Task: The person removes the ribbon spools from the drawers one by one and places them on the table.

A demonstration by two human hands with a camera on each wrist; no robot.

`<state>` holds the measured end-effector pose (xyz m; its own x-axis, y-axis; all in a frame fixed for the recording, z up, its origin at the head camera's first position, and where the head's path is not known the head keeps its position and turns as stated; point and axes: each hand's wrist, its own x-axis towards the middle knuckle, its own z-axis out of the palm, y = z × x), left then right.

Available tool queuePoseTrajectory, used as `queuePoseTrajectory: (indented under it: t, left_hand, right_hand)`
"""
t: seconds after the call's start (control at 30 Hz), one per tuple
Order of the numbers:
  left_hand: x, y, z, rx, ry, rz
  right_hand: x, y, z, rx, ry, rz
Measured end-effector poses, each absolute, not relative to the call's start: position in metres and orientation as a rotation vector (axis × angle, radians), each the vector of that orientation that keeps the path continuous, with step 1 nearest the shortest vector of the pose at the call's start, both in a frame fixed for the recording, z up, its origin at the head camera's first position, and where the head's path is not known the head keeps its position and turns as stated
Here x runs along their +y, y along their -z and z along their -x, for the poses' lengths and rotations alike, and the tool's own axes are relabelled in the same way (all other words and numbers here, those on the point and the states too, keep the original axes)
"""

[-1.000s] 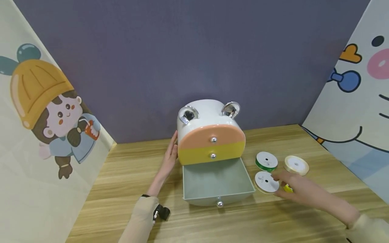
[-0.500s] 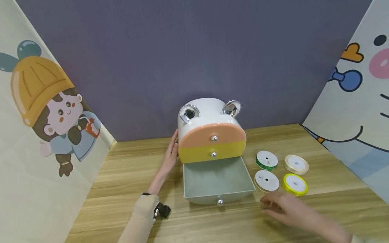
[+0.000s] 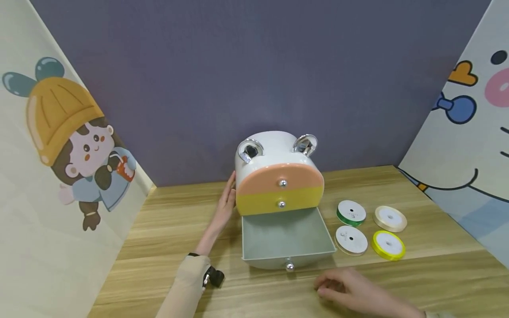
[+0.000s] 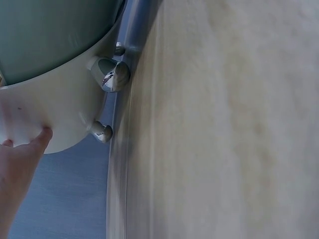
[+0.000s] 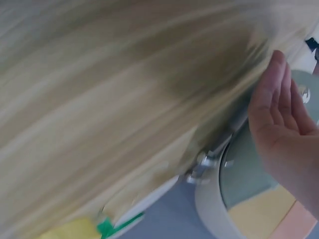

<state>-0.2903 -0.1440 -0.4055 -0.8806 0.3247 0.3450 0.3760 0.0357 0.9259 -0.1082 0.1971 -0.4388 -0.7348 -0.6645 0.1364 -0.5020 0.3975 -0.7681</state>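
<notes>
Left hand (image 3: 224, 206) lies flat against the left side of the white drawer box (image 3: 274, 152), fingers (image 4: 42, 137) straight and pressed together. Box stands at the back of the wooden counter (image 3: 159, 247); peach and yellow drawers closed, bottom grey-green drawer (image 3: 284, 238) pulled fully out toward the person. Right hand (image 3: 354, 291) hovers low over the counter, near the drawer's silver knob (image 3: 289, 266), fingers loosely curled, holding nothing (motion blur in the wrist view). Four ribbon spools right of the drawer: green (image 3: 351, 212), cream (image 3: 390, 218), white (image 3: 351, 240), yellow (image 3: 388, 245).
</notes>
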Motion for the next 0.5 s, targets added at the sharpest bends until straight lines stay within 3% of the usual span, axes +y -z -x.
queuePoseTrajectory:
  t: [0.5]
  left_hand:
    - [-0.144, 0.407, 0.291, -2.240, 1.986, 0.766]
  right_hand:
    - [0.148, 0.441, 0.116, 1.796, 1.707, 0.376]
